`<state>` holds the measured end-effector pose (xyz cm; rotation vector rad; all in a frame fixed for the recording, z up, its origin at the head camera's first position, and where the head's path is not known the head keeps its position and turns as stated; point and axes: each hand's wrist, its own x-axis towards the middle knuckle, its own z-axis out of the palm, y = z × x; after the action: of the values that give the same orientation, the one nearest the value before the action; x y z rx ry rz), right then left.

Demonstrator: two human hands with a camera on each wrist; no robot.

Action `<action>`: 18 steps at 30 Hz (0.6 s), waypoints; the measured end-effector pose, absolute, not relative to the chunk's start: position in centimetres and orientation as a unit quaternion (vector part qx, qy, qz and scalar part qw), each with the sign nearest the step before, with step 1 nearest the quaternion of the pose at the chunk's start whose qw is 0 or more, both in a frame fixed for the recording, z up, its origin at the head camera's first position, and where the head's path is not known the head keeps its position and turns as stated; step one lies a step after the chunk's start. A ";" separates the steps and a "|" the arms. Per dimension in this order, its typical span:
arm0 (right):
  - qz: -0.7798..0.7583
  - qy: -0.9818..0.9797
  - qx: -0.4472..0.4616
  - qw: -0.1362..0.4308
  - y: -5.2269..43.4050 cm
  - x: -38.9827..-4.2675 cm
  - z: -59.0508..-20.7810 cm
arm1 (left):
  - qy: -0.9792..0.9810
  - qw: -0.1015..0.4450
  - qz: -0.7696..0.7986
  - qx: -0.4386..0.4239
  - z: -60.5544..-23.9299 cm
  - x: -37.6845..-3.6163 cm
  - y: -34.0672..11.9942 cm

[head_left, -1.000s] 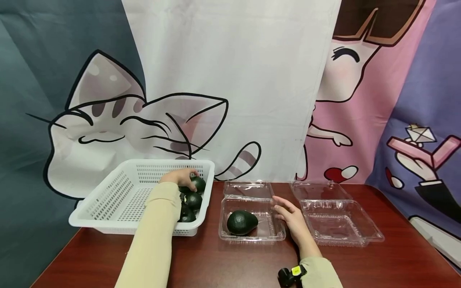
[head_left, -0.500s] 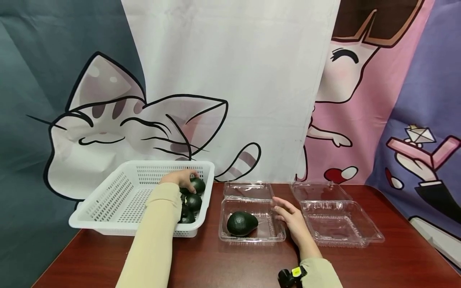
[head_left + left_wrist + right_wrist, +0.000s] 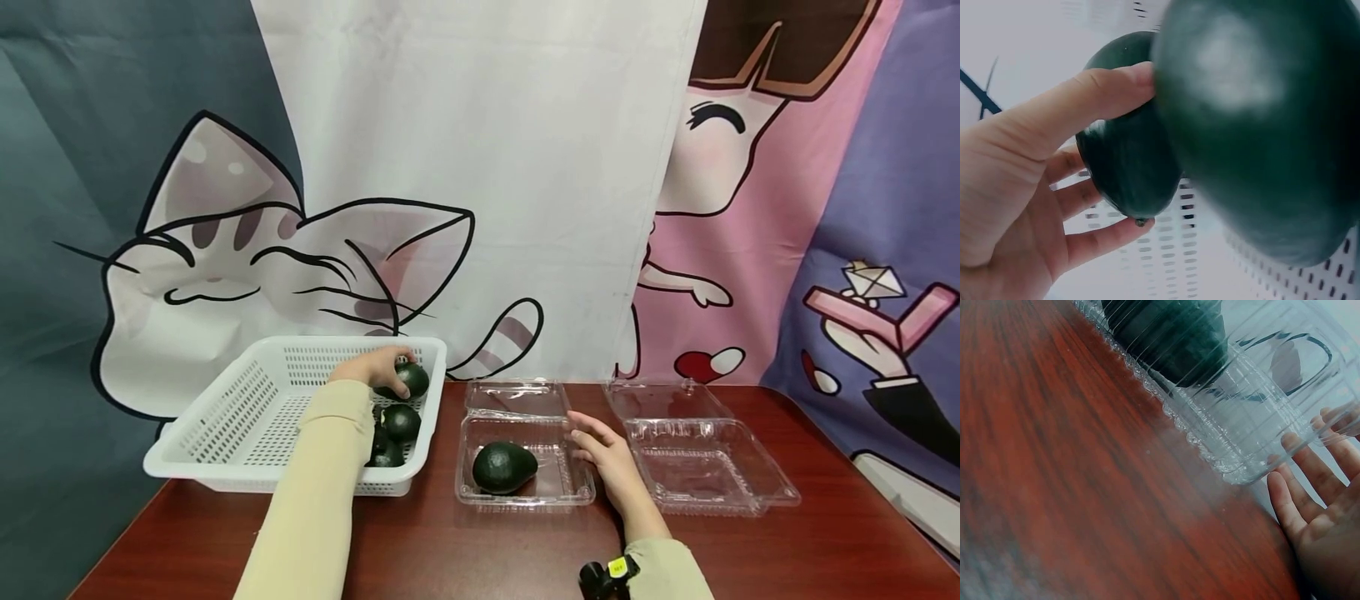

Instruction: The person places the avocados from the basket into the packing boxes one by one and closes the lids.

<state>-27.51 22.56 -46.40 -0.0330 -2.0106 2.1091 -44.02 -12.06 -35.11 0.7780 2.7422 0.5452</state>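
My left hand [image 3: 375, 369] is at the right end of the white basket [image 3: 255, 467] and grips a dark green avocado [image 3: 415, 380]. In the left wrist view the thumb lies across the front of this avocado [image 3: 1132, 162], with the fingers curled behind it and near its stem end. A second avocado [image 3: 1260, 125] looms large beside it there. Several avocados [image 3: 401, 423] lie below the hand in the basket. My right hand [image 3: 611, 462] rests at the right side of a clear clamshell box [image 3: 555, 498], its fingers [image 3: 1313, 465] extended against the wall. One avocado [image 3: 504, 467] lies inside that box.
A second clear clamshell box [image 3: 712, 467] stands with its lid raised to the right of my right hand. Both boxes and the basket sit on the reddish-brown table [image 3: 450, 550]. A printed cloth [image 3: 487, 167] hangs behind the table.
My left hand has risen slightly with the avocado it grips, leaving more room between it and the avocados below. The right hand stays in place.
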 end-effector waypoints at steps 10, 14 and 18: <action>0.721 -0.684 -0.017 0.109 22.5 -27.5 -46.4 | 0.926 0.077 0.250 0.272 -33.2 -43.5 -12.5; 0.722 -0.683 -0.016 0.109 22.5 -27.5 -46.4 | 0.917 0.051 0.268 0.290 -32.8 -43.4 -12.8; 0.722 -0.683 -0.012 0.111 22.6 -27.5 -46.4 | 0.906 0.033 0.278 0.316 -32.1 -43.0 -12.7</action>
<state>-27.51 22.56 -46.41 -0.0357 -2.0073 2.1205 -43.03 -12.68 -32.08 0.9728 2.7888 0.8569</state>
